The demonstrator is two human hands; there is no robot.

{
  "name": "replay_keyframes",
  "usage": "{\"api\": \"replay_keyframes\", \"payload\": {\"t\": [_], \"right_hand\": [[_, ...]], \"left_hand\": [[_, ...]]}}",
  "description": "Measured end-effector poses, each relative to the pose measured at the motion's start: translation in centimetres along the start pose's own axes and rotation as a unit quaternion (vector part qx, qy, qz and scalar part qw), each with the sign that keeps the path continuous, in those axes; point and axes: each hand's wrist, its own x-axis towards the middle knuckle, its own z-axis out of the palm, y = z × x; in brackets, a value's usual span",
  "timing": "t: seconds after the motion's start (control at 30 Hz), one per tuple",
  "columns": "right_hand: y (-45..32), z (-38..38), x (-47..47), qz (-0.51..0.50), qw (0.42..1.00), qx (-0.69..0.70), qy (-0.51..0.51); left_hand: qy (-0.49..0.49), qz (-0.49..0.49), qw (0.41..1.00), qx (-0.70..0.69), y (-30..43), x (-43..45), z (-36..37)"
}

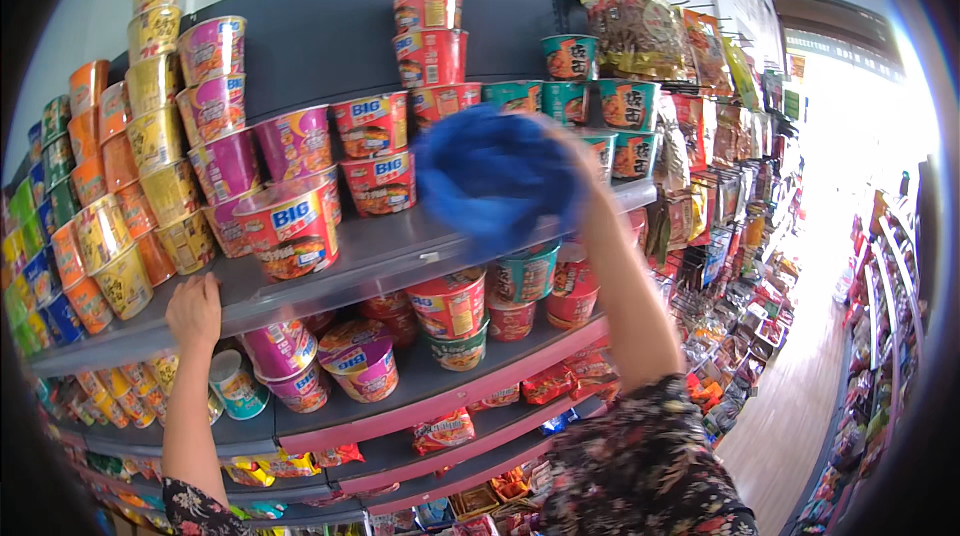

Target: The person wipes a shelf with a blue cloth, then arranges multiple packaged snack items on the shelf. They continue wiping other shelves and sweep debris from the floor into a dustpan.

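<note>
A blue cloth [495, 180], blurred by motion, is held in my right hand [576, 150]. The cloth hangs over the front part of the upper shelf [382, 247] and hides some of the cups behind it. My left hand [193, 311] rests on the front edge of that shelf, near yellow noodle cups; whether its fingers grip the edge cannot be made out. Between my hands, a large red noodle cup [292, 228] stands near the shelf's front. Behind the cloth are stacked red cups [429, 60] and teal cups [628, 105].
Purple cups [292, 142] and yellow cups [154, 135] form tall stacks on the left. On the lower shelf [457, 386] stand more noodle cups. Bagged snacks [634, 30] hang from hooks at right, beside an aisle floor [787, 401].
</note>
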Motion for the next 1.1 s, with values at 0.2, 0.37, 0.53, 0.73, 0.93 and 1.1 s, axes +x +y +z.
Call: {"api": "replay_keyframes", "payload": {"t": [0.2, 0.37, 0.53, 0.73, 0.93, 1.1], "right_hand": [[-5.2, -11.4, -7.4, 0.034, 0.883, -0.446, -0.146], [-4.8, -9.2, -1.8, -0.019, 0.985, -0.167, 0.029], [3.7, -3.9, 5.6, -0.003, 0.853, -0.522, -0.004], [14.6, 2.1, 10.6, 0.033, 0.709, -0.640, -0.294], [17.0, 9.0, 10.6, 0.019, 0.703, -0.645, -0.301], [12.0, 5.2, 8.8, -0.002, 0.757, -0.490, -0.432]], "left_hand": [[0.025, 0.001, 0.998, -0.049, 2.7, 0.7, 0.5], [0.027, -0.001, 0.999, -0.017, 1.1, 0.0, 0.2], [0.020, -0.003, 1.000, -0.024, 1.2, 0.2, 0.5], [0.048, 0.004, 0.999, -0.026, 1.6, 0.3, 1.3], [0.064, 0.011, 0.998, -0.014, 1.2, 0.2, 0.7], [0.070, 0.010, 0.997, -0.020, 0.8, 0.0, 1.4]]}}
